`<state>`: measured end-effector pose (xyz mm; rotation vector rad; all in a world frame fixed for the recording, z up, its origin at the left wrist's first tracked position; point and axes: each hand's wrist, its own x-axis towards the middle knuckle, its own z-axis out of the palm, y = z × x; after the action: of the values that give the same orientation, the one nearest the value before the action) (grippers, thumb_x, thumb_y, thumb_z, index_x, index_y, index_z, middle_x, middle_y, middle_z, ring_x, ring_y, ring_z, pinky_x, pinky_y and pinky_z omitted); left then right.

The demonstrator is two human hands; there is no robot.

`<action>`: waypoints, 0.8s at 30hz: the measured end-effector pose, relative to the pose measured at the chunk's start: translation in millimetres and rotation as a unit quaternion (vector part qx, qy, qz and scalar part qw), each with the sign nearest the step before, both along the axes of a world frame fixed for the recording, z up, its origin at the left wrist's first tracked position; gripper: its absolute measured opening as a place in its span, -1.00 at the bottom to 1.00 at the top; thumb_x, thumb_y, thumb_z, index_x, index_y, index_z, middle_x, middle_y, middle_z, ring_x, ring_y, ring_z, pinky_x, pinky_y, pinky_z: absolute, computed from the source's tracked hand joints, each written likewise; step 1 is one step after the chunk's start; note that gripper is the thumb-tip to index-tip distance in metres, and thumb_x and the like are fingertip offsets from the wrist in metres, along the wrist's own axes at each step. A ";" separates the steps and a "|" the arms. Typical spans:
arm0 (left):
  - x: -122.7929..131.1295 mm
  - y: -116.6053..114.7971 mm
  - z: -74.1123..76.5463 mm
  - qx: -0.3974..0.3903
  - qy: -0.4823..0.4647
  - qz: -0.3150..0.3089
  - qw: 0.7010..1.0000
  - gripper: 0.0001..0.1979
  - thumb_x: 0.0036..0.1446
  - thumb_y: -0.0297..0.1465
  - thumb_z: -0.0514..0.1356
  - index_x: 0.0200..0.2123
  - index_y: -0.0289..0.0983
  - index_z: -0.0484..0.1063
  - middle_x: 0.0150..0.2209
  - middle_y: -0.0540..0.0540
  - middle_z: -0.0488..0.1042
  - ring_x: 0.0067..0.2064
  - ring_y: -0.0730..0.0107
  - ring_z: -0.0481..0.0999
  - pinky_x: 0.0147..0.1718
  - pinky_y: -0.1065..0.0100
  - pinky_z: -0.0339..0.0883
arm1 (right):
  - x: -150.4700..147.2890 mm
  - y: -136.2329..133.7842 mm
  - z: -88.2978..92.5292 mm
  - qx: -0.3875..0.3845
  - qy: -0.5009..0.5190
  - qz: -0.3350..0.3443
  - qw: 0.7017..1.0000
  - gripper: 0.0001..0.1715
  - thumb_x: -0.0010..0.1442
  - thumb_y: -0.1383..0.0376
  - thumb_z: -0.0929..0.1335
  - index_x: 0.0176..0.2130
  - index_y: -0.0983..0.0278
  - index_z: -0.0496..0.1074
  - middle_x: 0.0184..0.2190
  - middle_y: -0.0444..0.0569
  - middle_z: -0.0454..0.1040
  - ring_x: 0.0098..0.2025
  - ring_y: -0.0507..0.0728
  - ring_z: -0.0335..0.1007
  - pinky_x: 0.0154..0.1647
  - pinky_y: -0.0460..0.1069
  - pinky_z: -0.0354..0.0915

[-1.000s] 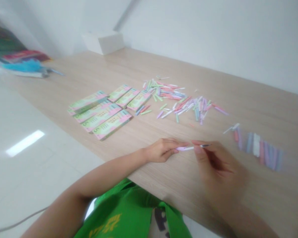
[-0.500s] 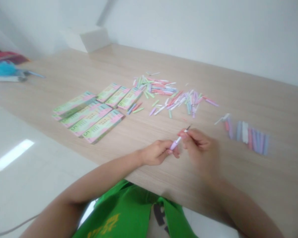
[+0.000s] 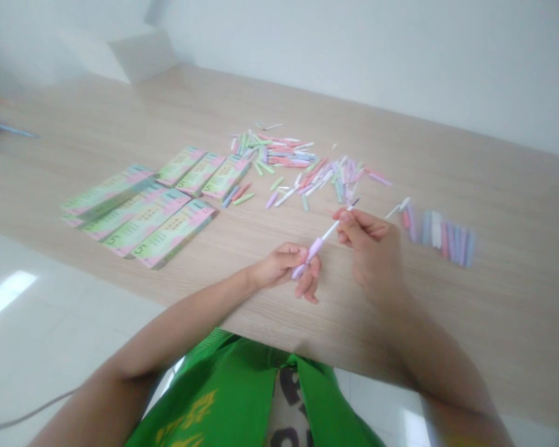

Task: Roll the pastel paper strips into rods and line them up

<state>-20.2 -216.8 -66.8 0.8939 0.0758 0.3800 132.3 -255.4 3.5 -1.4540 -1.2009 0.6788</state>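
My left hand [image 3: 282, 266] is closed around a purple pen barrel [image 3: 313, 249], which slants up to the right. From the barrel's upper end runs a thin white refill [image 3: 330, 230]. The fingertips of my right hand [image 3: 375, 245] pinch that refill near its dark tip [image 3: 355, 202]. Whether its lower end sits inside the barrel or only against it, I cannot tell. Just beyond my right hand lie loose pastel pen parts [image 3: 326, 175] in purple, white, pink and green. A blurred row of pastel pen pieces [image 3: 451, 242] lies to its right.
Several flat green-and-pink boxes [image 3: 174, 233] lie in two groups on the left of the wooden table [image 3: 242, 230]. Behind them is a heap of pen parts [image 3: 284, 152]. A white box [image 3: 144, 57] stands at the back by the wall.
My hands have drawn farther apart, and a longer stretch of white refill shows between them. The view has swung to the right, so the table's things sit farther left.
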 end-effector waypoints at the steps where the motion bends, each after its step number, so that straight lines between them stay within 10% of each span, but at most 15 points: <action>1: -1.5 1.2 -1.1 0.011 0.004 0.004 1.000 -0.59 0.15 -0.08 0.12 -0.35 -0.37 0.38 -0.65 -0.11 0.43 -0.47 0.21 0.52 -0.35 0.10 0.46 | -0.8 1.2 -4.0 -0.002 0.001 -0.004 1.000 -0.60 0.14 0.01 0.32 -0.36 0.28 0.50 -0.63 -0.19 0.26 -0.56 -0.03 0.18 -0.52 -0.10 0.14; 10: 2.7 -8.8 -18.2 0.132 0.051 0.138 0.980 -0.57 0.19 -0.05 0.06 -0.44 -0.32 0.26 -0.68 -0.02 0.37 -0.43 0.33 0.50 -0.20 0.15 0.41 | -13.4 -3.0 -26.4 -0.059 0.038 0.032 0.997 -0.62 0.10 0.01 0.35 -0.39 0.29 0.47 -0.69 -0.23 0.20 -0.64 -0.05 0.12 -0.62 -0.11 0.07; 16: 10.7 -5.0 -20.4 0.348 0.107 0.251 0.897 -0.55 0.29 -0.11 -0.09 -0.22 -0.38 0.37 -0.51 -0.11 0.50 -0.38 0.38 0.51 -0.23 0.30 0.38 | -15.5 -0.6 -15.6 -0.054 0.089 0.031 0.994 -0.61 0.11 0.04 0.34 -0.29 0.31 0.51 -0.69 -0.22 0.24 -0.65 -0.03 0.16 -0.64 -0.11 0.10; 21: 7.6 4.7 -23.0 0.399 0.074 0.348 0.845 -0.54 0.29 -0.22 -0.03 0.16 -0.34 0.21 -0.06 -0.28 0.48 -0.11 0.28 0.51 -0.24 0.34 0.43 | -13.4 -1.1 -5.7 0.002 0.014 -0.045 0.999 -0.71 0.03 0.11 0.40 -0.42 0.31 0.52 -0.63 -0.17 0.36 -0.54 -0.01 0.26 -0.49 -0.10 0.21; 24: -0.1 6.7 -26.4 0.443 0.083 0.378 0.809 -0.57 0.29 -0.27 -0.01 0.15 -0.34 0.23 -0.15 -0.24 0.50 -0.19 0.33 0.51 -0.25 0.34 0.42 | -20.8 -3.0 -13.9 -0.002 0.006 -0.043 0.999 -0.71 0.02 0.12 0.41 -0.46 0.31 0.50 -0.63 -0.15 0.38 -0.54 0.00 0.29 -0.48 -0.10 0.23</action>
<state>-20.3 -210.2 -93.3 1.8275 0.4557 1.1425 111.4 -258.4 -10.4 -1.4933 -1.1219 0.6314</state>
